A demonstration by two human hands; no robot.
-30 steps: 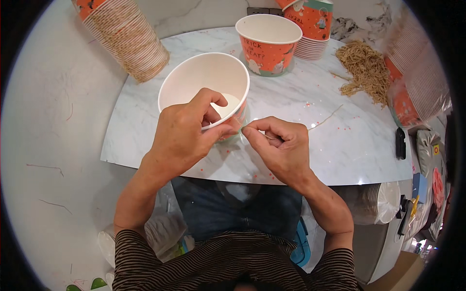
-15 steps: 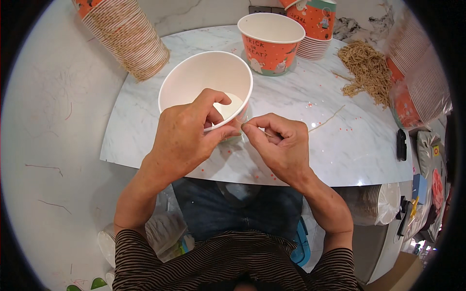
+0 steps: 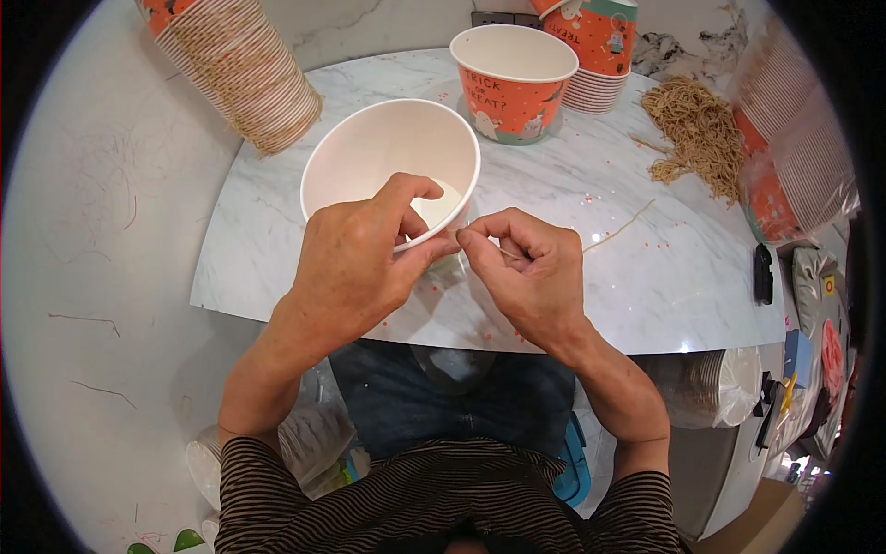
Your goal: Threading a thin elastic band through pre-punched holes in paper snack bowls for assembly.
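Note:
A white-lined paper bucket (image 3: pixel 374 157) stands tilted toward me on the marble table (image 3: pixel 646 268). My left hand (image 3: pixel 355 263) grips its near rim, thumb inside and fingers outside. My right hand (image 3: pixel 526 268) is pinched at the rim beside the left thumb, holding a thin tan string (image 3: pixel 614 231) that trails off to the right across the table. The bucket's outer wall by my hands is hidden.
A second orange printed bucket (image 3: pixel 512 83) stands upright behind. A stack of buckets (image 3: pixel 591 51) is at the back, another stack (image 3: pixel 240 69) lies at the back left. A pile of tan strings (image 3: pixel 697 134) and bagged buckets (image 3: pixel 794 157) sit at right.
The bucket has shifted slightly with my hands; my fingers keep working at the rim. Little else differs.

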